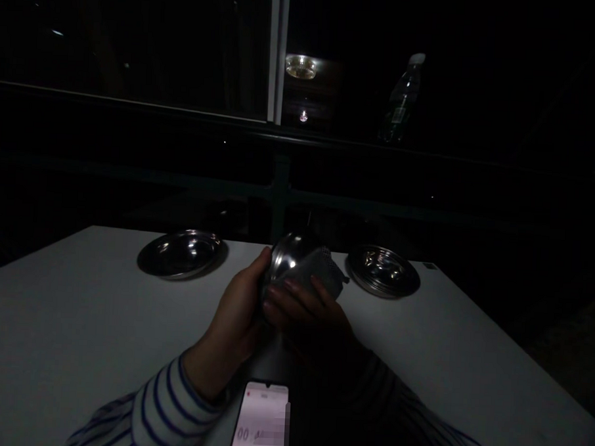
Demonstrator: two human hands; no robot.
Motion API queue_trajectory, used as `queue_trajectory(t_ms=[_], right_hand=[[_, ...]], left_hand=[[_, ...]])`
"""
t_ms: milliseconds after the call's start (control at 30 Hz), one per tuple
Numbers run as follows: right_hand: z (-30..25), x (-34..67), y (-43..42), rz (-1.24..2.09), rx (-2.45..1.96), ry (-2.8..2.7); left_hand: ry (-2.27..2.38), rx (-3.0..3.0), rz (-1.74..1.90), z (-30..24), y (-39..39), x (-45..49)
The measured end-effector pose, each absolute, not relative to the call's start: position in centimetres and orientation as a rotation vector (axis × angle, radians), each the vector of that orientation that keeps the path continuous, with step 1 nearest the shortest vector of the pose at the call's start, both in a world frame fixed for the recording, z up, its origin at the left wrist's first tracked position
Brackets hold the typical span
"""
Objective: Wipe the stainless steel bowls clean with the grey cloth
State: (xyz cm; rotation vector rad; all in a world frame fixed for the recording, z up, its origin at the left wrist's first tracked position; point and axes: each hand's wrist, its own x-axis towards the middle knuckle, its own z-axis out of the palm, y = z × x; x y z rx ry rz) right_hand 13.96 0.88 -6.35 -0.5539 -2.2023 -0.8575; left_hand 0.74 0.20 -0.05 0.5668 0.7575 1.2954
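Observation:
A shiny metal bowl (290, 252) is tilted between my hands above the white table, its rounded outside facing up and away. My left hand (237, 306) grips the bowl at its left edge, thumb along the rim. A grey cloth (327, 270) lies against the outside of the bowl, pressed there by my right hand (308, 309). The right fingers are bent over the cloth, and the palm is in deep shadow. The lower part of the bowl is hidden behind my hands.
On the white table (76, 332), a metal dish (182, 254) stands at the back left and stacked metal bowls (384, 269) at the back right. A lit phone (259, 418) lies in front of me. Beyond are a plastic bottle (404, 99) and a dark window.

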Motion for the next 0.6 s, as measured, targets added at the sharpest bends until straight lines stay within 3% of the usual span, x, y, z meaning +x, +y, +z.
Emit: queue_trajectory(t_ms=[233, 467, 600], right_hand=[[-4.2, 15.2, 1.2, -0.533, -0.813, -2.082], [-3.3, 17.9, 2.9, 0.064, -0.939, -1.802], [-3.8, 17.7, 2.9, 0.236, -1.011, -1.695]], left_hand=[[0.977, 0.83, 1.322, -0.8, -0.6, 1.3], [0.835, 0.695, 1.287, 0.4, -0.2, 0.2], [0.723, 0.608, 1.376, 1.1, 0.5, -0.9]])
